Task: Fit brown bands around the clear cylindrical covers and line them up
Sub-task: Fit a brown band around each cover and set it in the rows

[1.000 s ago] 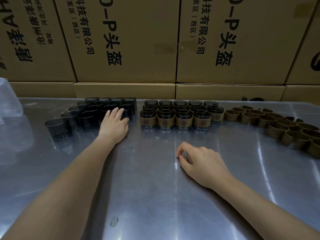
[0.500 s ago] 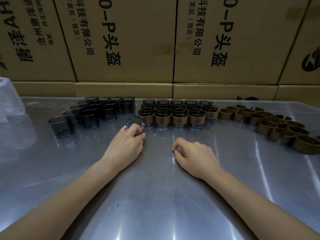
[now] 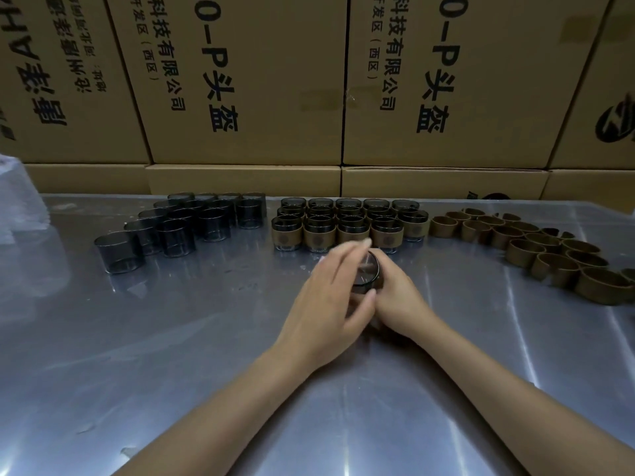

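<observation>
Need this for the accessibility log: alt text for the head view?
Both hands, left hand and right hand, grip one clear cover over a steel table; bare covers left, banded covers centre, brown bands right.

A metal table stands in front of a wall of stacked cartons. Along its far side run three groups: bare covers at the left, banded covers in rows at the centre, and loose bands curving away to the right. Just in front of the banded rows, near the table's middle, the left hand and right hand meet around one cover, held between them. A plastic bag lies at the far left edge.
</observation>
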Demonstrator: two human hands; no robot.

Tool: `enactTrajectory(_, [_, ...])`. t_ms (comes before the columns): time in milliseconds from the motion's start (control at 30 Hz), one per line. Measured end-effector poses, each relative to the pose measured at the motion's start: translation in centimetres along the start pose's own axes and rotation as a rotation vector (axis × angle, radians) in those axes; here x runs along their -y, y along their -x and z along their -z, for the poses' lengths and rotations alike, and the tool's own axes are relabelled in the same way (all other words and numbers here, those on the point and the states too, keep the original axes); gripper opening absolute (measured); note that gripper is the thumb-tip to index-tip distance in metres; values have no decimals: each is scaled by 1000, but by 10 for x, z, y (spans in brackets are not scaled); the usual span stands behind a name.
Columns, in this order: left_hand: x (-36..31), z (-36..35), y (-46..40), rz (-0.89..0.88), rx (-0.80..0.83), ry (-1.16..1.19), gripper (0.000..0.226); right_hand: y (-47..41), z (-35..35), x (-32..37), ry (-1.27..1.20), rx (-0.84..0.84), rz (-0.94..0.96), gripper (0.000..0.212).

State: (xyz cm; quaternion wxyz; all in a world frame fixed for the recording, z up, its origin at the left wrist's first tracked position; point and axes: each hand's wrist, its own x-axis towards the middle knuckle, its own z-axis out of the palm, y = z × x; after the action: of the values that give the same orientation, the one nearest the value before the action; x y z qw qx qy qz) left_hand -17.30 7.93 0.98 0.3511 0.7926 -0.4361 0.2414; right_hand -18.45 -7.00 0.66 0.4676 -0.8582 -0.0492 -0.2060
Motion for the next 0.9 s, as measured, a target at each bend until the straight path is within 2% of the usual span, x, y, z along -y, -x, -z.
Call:
enactTrajectory(100, [5,-4,-11,227,-22,163,79,-2,-1,-3,-103,-42,10,52])
enactTrajectory(200, [11,-6,-14,396,29,441,71,-2,0,-4,-113,-29,13,51])
enactTrajectory(300, [14,-6,-13,416,-43,556,54,-1,-2,-3,-95,-29,19,57])
enactTrajectory(500, [5,-13,-14,465,-228,631,49,4,-5,4,90,-42,76,62])
enactTrajectory(667, [-1,-8,-19,594,-359,770,27,9,-6,11,128,-13,160,64])
enactTrajectory(767, [0,-3,-21,678,-341,846,20,10,-6,12,100,-30,155,61])
enactTrajectory(900, [4,2,-25,794,-264,1039,23,7,-3,9,21,-48,124,57])
